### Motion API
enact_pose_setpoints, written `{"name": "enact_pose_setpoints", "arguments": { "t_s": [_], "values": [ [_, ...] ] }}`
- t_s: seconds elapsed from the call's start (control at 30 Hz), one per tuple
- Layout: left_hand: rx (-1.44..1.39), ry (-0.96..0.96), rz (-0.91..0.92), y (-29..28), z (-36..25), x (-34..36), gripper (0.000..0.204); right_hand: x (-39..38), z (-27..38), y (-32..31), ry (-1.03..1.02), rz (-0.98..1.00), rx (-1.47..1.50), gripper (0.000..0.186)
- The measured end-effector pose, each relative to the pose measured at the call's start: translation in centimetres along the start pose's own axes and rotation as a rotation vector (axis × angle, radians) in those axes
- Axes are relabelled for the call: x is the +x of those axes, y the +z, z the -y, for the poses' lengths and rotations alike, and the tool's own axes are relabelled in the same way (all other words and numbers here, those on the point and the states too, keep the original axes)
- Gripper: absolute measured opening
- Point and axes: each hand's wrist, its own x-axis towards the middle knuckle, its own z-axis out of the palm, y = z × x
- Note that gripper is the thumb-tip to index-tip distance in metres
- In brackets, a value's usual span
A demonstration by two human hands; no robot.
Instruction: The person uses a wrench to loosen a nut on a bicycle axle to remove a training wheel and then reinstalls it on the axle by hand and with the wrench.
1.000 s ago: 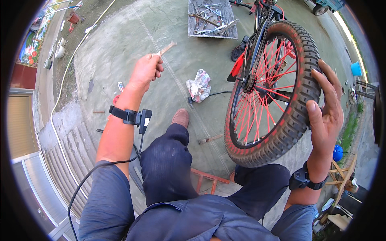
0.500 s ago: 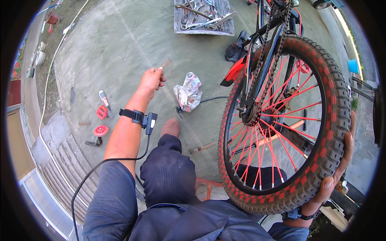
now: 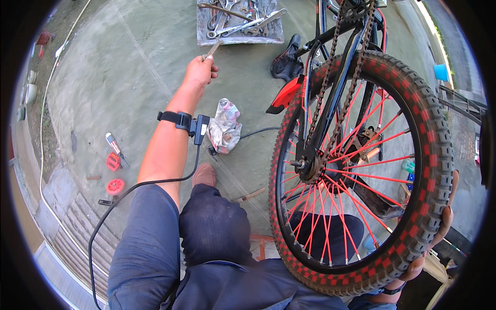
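Note:
My left hand (image 3: 200, 72) is closed on a small flat metal tool (image 3: 214, 48), held out just below the grey tray of wrenches (image 3: 239, 40). My right hand (image 3: 440, 230) grips the tire (image 3: 433, 170) from its outer side, partly hidden behind it. The bicycle wheel has red spokes and a red-checked tread; above it are a chain (image 3: 363, 57), the black frame (image 3: 349, 77) and a red mudguard (image 3: 283, 98).
On the concrete lie a crumpled cloth (image 3: 225, 129), a screwdriver (image 3: 112, 141), a red pedal-like part (image 3: 113, 161), a red disc (image 3: 115, 186) and a black shoe (image 3: 287, 59). A white hose (image 3: 46, 129) runs along the left; a blue bucket (image 3: 440, 72) stands right.
My left hand with the tool has moved up toward the tray. The wheel now sits lower in view, more side-on, and my right hand has shifted lower behind the tire.

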Motion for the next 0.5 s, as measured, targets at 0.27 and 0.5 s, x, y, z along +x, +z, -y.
{"name": "enact_pose_setpoints", "arguments": {
  "t_s": [0.27,0.5],
  "values": [
    [-0.002,-0.016,0.000,1.0,-0.3,3.1,0.020,0.2,-0.1,0.0,-0.028,0.058,0.154,0.071],
    [-0.199,-0.046,0.038,0.6,-0.6,5.1,0.038,0.3,-0.1,-0.3,0.124,-0.029,0.202,0.071]
  ]
}}
